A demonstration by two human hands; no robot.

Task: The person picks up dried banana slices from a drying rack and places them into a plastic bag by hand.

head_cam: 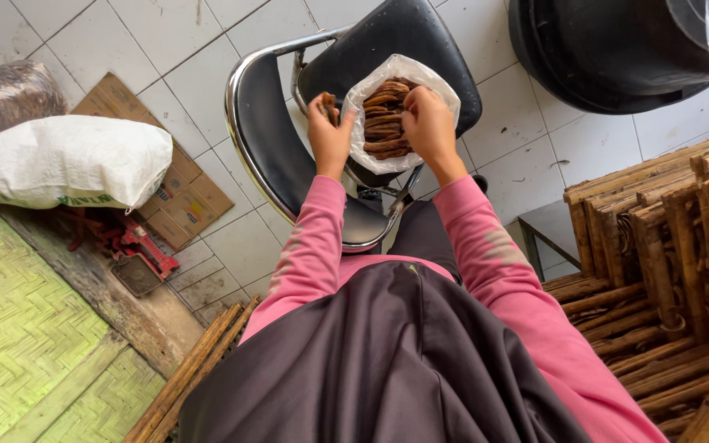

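A clear plastic bag [371, 160] full of brown curved pieces [383, 123] stands on the seat of a black chair with a chrome frame [248, 123]. My left hand [330, 135] is closed around one brown piece, just left of the bag's mouth. Over the bag's right rim, my right hand [430, 123] has its fingers on the brown pieces inside; whether it grips one is hidden. Both arms wear pink sleeves, and a dark apron covers my lap.
A white sack [59, 160] lies on flattened cardboard [186, 197] at left, beside a red tool [129, 242]. Stacked bamboo frames [666, 238] fill the right. A black tub [609, 49] sits at top right. Green woven matting [18, 328] covers the lower left. Bamboo strips [186, 369] lean near my knee.
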